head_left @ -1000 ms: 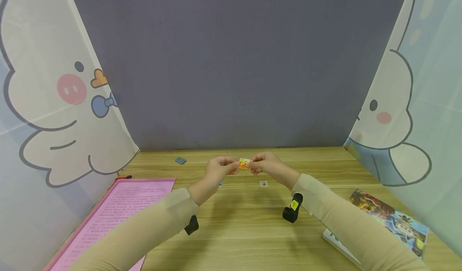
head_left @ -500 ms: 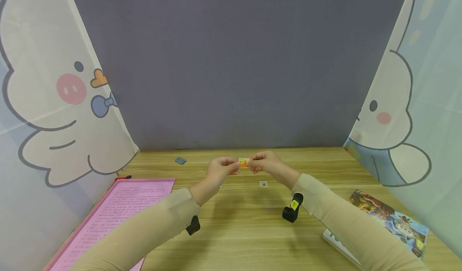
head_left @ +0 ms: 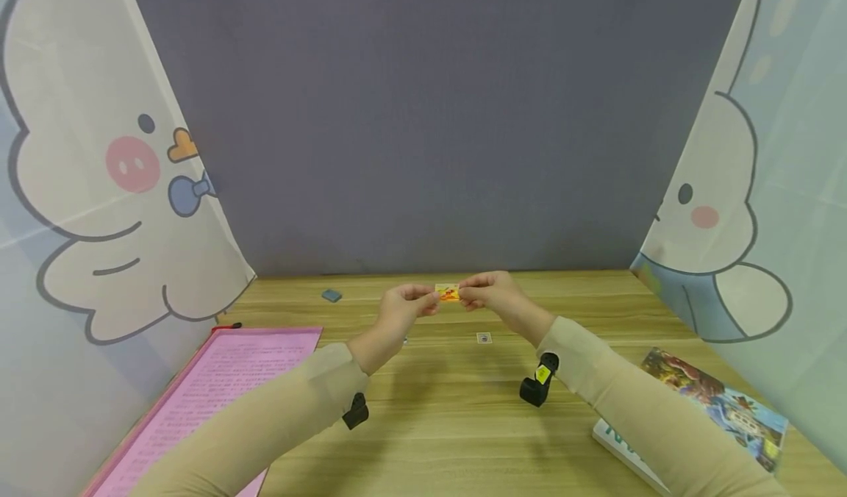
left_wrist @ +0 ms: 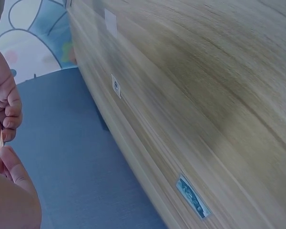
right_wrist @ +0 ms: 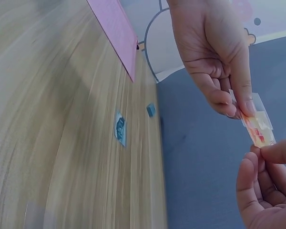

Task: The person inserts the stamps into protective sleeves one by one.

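Note:
Near the table's far side, both hands hold a small yellow-and-red picture card [head_left: 448, 292] above the wood. My left hand [head_left: 401, 312] pinches its left end between thumb and fingers. The right hand [head_left: 495, 295] pinches the opposite end. In the right wrist view a clear plastic sleeve [right_wrist: 263, 108] shows at the left thumb, overlapping the card; whether the card sits inside it I cannot tell. A small white square card with a dark print [head_left: 484, 337] lies below the right hand. A bluish picture card [left_wrist: 193, 196] lies on the table, mostly hidden by the left hand in the head view.
A small blue-grey block [head_left: 331, 295] sits at the back left. The pink printed sheet [head_left: 258, 379] covers the left side. At the right lie a colourful picture box or book [head_left: 721, 401] and a white box [head_left: 629, 453]. A pale translucent rectangle [left_wrist: 110, 21] lies on the table.
The right hand has shifted slightly up and to the right, uncovering more of the card between the hands. The left hand has barely moved.

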The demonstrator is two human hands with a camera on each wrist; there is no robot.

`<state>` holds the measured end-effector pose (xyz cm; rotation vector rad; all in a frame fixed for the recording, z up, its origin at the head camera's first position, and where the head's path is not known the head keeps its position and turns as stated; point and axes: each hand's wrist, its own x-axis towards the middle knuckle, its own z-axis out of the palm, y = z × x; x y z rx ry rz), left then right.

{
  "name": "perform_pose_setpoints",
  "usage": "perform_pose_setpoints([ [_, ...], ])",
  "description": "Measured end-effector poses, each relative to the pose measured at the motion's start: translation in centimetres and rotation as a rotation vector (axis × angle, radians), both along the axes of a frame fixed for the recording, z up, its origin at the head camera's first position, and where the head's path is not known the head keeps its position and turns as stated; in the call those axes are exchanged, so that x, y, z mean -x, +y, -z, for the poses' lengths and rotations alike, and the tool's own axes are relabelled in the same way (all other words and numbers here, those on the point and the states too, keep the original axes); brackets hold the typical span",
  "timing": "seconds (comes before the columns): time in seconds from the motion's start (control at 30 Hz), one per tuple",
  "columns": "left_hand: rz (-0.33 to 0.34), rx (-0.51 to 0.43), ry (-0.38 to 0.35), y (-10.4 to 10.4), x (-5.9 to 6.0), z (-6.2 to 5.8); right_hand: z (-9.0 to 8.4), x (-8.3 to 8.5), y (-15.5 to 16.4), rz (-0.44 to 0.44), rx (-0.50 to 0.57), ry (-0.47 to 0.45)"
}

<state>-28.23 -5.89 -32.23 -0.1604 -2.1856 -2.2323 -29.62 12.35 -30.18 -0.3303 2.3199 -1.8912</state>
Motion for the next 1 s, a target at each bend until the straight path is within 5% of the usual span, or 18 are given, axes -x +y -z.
perform_pose_setpoints([
  [1.0, -0.003, -0.063, -0.04, 0.6, -0.1, 0.0, 0.6, -0.6, -1.3, 0.097, 0.116, 0.0],
])
